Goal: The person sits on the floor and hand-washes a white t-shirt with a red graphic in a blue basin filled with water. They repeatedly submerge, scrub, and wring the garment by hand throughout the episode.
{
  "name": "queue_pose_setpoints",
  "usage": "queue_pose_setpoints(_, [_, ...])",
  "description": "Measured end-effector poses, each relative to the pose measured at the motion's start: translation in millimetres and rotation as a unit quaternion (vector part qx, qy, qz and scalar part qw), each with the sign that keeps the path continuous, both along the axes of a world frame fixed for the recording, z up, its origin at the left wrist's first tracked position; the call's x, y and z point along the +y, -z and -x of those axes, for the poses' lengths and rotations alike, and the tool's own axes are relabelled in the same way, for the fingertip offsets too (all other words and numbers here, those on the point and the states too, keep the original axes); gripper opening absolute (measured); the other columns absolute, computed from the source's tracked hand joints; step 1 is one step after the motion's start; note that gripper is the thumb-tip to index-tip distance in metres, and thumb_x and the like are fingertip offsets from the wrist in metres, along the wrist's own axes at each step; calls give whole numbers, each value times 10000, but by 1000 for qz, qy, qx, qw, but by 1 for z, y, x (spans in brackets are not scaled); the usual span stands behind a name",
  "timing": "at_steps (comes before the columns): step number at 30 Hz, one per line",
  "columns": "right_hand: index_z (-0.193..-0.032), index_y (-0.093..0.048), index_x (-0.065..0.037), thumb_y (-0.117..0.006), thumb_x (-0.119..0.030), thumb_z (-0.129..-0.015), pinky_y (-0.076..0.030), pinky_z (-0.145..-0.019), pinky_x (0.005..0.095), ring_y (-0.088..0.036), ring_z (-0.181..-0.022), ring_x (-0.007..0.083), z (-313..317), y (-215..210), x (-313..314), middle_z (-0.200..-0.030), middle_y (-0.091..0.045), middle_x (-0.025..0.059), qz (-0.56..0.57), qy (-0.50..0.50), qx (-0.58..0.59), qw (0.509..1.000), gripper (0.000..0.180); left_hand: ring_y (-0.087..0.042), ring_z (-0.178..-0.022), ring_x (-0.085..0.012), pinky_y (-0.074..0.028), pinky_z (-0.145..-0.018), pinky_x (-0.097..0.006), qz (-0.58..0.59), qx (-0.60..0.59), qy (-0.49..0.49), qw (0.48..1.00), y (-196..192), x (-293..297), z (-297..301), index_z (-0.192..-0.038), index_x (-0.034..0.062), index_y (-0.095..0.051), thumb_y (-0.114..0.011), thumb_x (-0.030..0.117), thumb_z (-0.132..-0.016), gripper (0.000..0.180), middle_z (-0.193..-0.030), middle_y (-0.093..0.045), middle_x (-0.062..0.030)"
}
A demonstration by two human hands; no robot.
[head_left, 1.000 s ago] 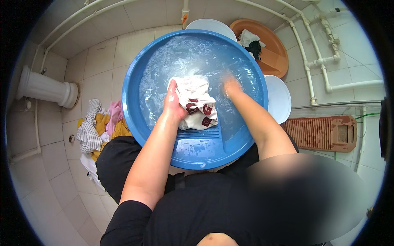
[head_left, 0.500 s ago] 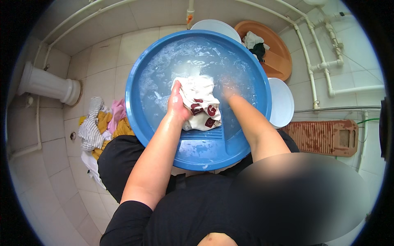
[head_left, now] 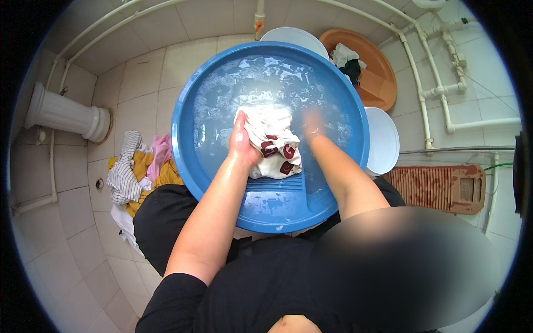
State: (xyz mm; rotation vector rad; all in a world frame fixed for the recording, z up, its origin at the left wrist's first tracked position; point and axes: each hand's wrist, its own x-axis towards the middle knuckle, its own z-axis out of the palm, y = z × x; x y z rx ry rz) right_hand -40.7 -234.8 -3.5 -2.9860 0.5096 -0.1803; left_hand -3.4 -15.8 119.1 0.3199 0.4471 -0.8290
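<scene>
A wet white garment (head_left: 265,123) with dark red printed patches lies bunched in a large blue basin (head_left: 186,166) of cloudy, sudsy water. Its lower edge rests by the ridged washboard slope (head_left: 272,194) built into the basin's near side. My left hand (head_left: 242,145) grips the garment's left side, thumb along it and the other fingers hidden by cloth. To the garment's right, my right hand (head_left: 314,123) is dipped in the water; the murk hides its fingers, so I cannot see whether they hold anything.
Striped, yellow, pink and white clothes (head_left: 141,169) lie heaped on the tiled floor at left. Behind the basin stand a white tub (head_left: 297,36) and a brown basin (head_left: 383,89) holding cloth. At right are another white tub (head_left: 383,139), a brown washboard (head_left: 433,186) and wall pipes (head_left: 430,111).
The water's ripples and foam have shifted a little. Both hands and the garment stay in nearly the same place.
</scene>
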Motion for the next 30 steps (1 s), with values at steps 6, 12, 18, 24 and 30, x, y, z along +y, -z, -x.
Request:
queue_pose_setpoints(6, [-1110,-522,-27,-461,-187,-833,-416,-858,412,-528,-1003,347,-16,4,-16,-1082,-542,206,17,-37,39,998,325,-486,-1097,-339,-368,-948,-482,4,-7,-6,1000,-2,1,0,-1244,19,-392,-342,442,-908,543,-1226,-478,-160])
queue_pose_setpoints(12, [-1125,-513,-30,-482,-201,-821,-415,-862,409,-523,-1014,355,-8,3,-18,-1091,-541,209,17,-66,112,991,351,-478,-1105,-338,-363,-954,-479,-3,-9,-3,1000,-3,1,0,-1246,20,-390,-337,444,-909,544,-1235,-470,-161])
queue_pose_setpoints(18, [-1140,-504,-32,-503,-216,-808,-414,-866,407,-518,-1024,362,21,8,-2,-1101,-540,211,38,-97,234,967,380,-475,-1109,-339,-361,-956,-481,1,-7,-4,1000,-1,-1,0,-1248,21,-385,-325,447,-912,547,-1236,-468,-160])
queue_pose_setpoints(24, [-1191,-496,-51,-512,-302,-792,-380,-942,368,-497,-1105,282,72,-63,23,-1244,-465,178,-60,-150,514,842,472,-480,-1103,-340,-367,-951,-485,1,-9,-12,1000,-1,-1,0,-1240,23,-391,-319,451,-913,543,-1228,-475,-158])
queue_pose_setpoints(30, [-1180,-512,-71,-506,-307,-797,-385,-936,348,-506,-1088,303,53,-18,-13,-1228,-477,183,43,-205,468,858,450,-459,-1118,-359,-327,-970,-510,12,-13,-13,1000,1,-2,-1,-1250,30,-397,-343,465,-898,562,-1244,-463,-163])
